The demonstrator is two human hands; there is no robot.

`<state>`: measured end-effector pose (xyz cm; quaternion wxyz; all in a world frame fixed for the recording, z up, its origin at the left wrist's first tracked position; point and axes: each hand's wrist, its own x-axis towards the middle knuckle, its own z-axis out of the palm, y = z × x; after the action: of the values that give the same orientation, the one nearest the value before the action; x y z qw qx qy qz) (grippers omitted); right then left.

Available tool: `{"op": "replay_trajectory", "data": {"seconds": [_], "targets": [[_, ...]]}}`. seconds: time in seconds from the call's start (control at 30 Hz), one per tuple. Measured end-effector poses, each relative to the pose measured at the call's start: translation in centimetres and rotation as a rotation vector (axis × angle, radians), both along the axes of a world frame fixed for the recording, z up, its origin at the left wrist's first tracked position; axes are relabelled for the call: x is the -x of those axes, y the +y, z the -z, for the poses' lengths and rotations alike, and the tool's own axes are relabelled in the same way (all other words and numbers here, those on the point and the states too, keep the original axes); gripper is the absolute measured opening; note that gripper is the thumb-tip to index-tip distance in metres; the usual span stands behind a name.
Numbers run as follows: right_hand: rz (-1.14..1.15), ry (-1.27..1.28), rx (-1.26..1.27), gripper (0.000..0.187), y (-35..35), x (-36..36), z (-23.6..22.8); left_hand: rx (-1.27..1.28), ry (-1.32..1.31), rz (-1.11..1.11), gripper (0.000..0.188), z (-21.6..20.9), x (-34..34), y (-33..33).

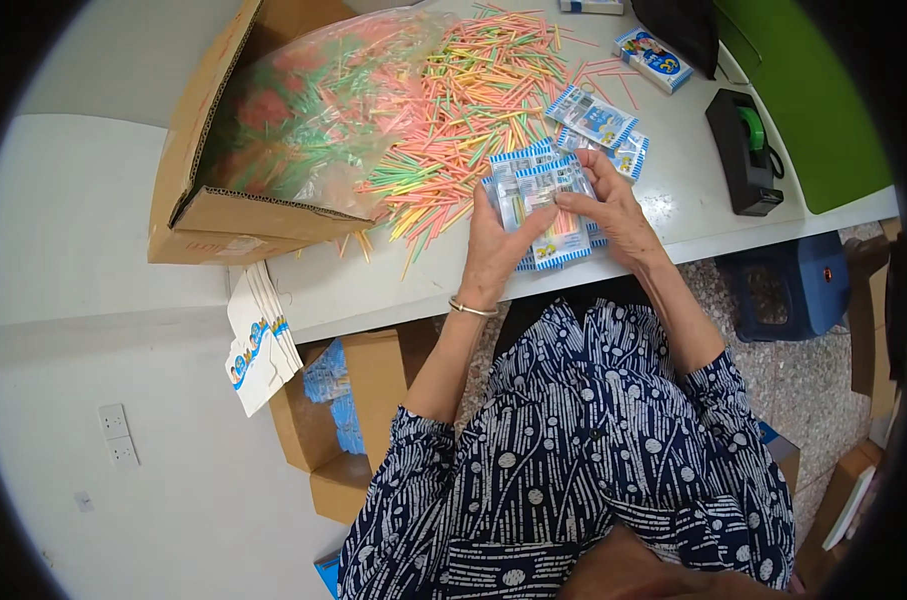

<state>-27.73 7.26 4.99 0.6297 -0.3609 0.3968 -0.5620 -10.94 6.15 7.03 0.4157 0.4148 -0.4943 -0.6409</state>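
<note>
Just above the table's near edge, I hold a small stack of flat clear packets (559, 235) with blue-and-white striped ends. Pink and yellow sticks show through the top one. My left hand (493, 248) grips the stack's left side, with its thumb lying across the front. The right side is in my right hand (623, 222), whose thumb presses on the top packet; some of its fingers are hidden behind. Beyond my hands, more such packets (593, 117) lie overlapping on the table. A big loose heap of thin pink, yellow and green sticks (473, 110) spreads to the left.
An open cardboard box (263, 222) with a clear plastic bag (323, 110) of sticks stands at the left. Flat white cartons (263, 340) hang by the table edge, above a box (373, 400) on the floor. At right are a tape dispenser (735, 155), small carton (653, 60) and blue stool (788, 290).
</note>
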Motion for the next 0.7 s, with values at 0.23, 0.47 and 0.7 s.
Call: {"op": "replay_trajectory", "data": {"seconds": [0.23,0.47,0.7], "targets": [[-0.102,0.004,0.034,0.068,-0.2,0.4,0.2,0.125,0.022,0.032,0.08,1.7,0.1,-0.7],[-0.17,0.262,0.358,0.085,-2.4,0.7,-1.8,0.468,0.004,0.023,0.087,-0.8,0.5,-2.1],[-0.286,0.63,0.356,0.119,-2.0,1.8,0.4,0.587,-0.197,0.099,0.093,3.0,-1.1,-1.6]]}}
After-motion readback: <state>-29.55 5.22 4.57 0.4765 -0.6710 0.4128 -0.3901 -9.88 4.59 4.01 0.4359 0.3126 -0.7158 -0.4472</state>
